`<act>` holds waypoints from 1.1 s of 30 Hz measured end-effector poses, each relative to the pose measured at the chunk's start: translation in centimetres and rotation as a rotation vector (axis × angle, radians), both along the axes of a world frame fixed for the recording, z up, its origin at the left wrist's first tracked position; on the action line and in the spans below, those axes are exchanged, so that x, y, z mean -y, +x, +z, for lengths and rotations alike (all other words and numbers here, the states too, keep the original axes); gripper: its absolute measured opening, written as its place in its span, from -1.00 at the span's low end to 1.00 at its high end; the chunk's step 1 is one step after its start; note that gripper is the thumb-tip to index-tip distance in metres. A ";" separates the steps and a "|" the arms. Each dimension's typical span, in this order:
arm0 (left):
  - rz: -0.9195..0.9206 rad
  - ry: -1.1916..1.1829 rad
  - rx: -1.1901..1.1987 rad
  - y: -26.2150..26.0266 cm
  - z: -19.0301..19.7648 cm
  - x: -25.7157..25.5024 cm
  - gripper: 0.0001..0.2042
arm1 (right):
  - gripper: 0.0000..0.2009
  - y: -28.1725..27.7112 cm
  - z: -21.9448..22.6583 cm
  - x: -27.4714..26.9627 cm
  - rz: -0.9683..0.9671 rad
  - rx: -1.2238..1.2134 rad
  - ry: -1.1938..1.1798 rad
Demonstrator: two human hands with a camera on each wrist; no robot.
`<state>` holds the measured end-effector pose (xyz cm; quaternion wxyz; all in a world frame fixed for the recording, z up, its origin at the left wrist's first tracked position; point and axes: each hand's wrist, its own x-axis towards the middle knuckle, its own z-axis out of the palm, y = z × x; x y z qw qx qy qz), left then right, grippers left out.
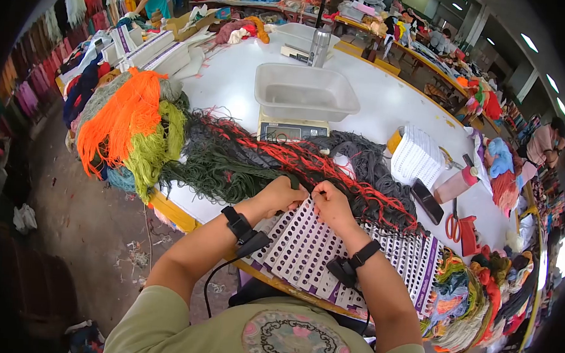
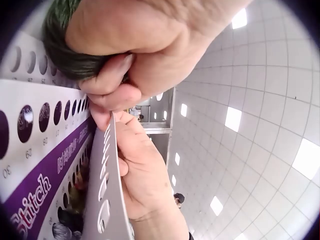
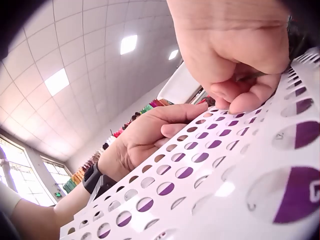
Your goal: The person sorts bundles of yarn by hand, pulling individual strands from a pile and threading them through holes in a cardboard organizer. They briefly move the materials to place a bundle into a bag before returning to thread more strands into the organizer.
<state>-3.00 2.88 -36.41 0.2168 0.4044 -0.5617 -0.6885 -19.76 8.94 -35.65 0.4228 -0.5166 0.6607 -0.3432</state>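
White cards with rows of round holes and purple print (image 1: pixel 301 244) lie overlapped along the table's near edge. My left hand (image 1: pixel 283 194) curls round a dark green yarn bundle (image 2: pixel 70 55), its fingertips at the far end of one card. Opposite it, my right hand (image 1: pixel 333 208) pinches the far end of a card (image 3: pixel 180 165) between thumb and fingers. The fingertips of both hands nearly meet there. Dark green yarn (image 1: pixel 215 173) spreads left of the hands, and red and black strands (image 1: pixel 283 154) lie just beyond them.
A plastic tub (image 1: pixel 305 101) rests on a scale (image 1: pixel 292 131) beyond the yarn. To the right are a phone (image 1: pixel 427 202), red-handled scissors (image 1: pixel 453 227), a pink bottle (image 1: pixel 456 184) and a printed sheet (image 1: pixel 417 158). Orange yarn (image 1: pixel 126 114) is piled at the left, multicoloured skeins (image 1: pixel 461 294) at the right.
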 end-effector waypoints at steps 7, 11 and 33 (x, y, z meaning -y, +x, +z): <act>-0.035 0.112 -0.003 -0.2 -0.9 1.1 -0.89 | -0.89 0.1 0.6 0.4 0.014 -0.014 0.060; -0.078 0.164 -0.044 -0.3 -2.1 1.9 -0.84 | -0.90 -0.5 -0.2 0.5 0.037 0.086 0.067; -0.074 -0.065 0.034 -0.2 -1.2 0.6 -0.88 | -0.87 -0.6 -0.9 0.3 0.038 0.118 0.060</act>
